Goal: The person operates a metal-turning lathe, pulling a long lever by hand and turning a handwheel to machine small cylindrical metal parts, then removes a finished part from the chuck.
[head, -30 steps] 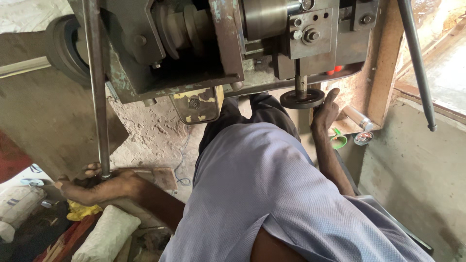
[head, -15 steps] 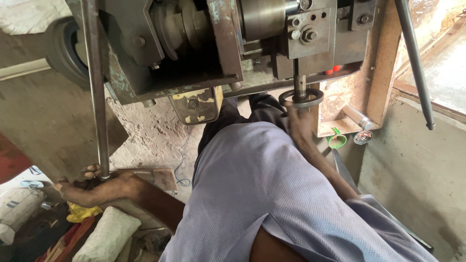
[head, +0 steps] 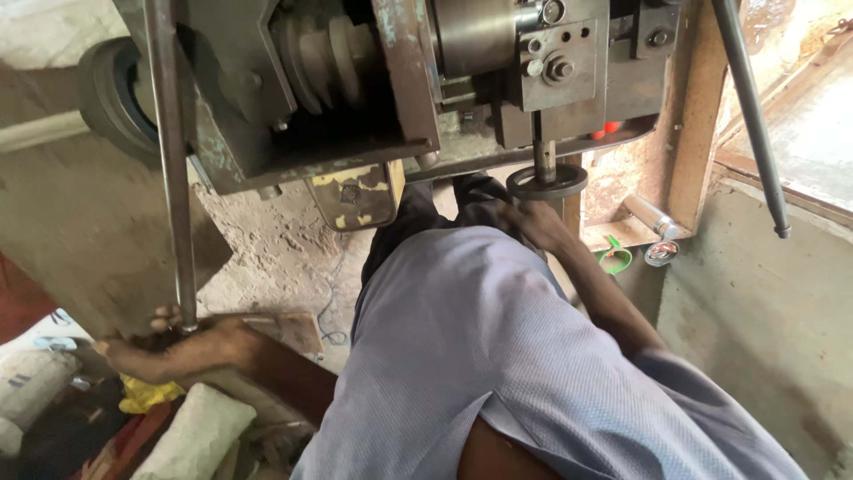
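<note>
My left hand (head: 173, 348) reaches down at the lower left and is wrapped around the bottom end of a long upright metal rod (head: 169, 160). My right hand (head: 531, 218) stretches forward past my light blue shirt (head: 498, 356) to a dark metal ring (head: 547, 182) on a vertical spindle (head: 544, 151) under the machine. Its fingers touch the ring's left underside, but I cannot tell whether they grip it. A grey metal block with bolts (head: 560, 62) sits above the spindle.
A worn machine body with a stepped pulley (head: 320, 53) hangs overhead, with a yellowed plate (head: 355, 196) below it. A slanted rod (head: 751, 116), a wooden post (head: 693, 116), a metal cylinder (head: 653, 218) and a green cup (head: 615, 258) are on the right. White sacks (head: 191, 431) lie at the lower left.
My right hand rose from below the ring to its rim, then settled just beneath its left edge. My left hand stays on the rod's lower end.
</note>
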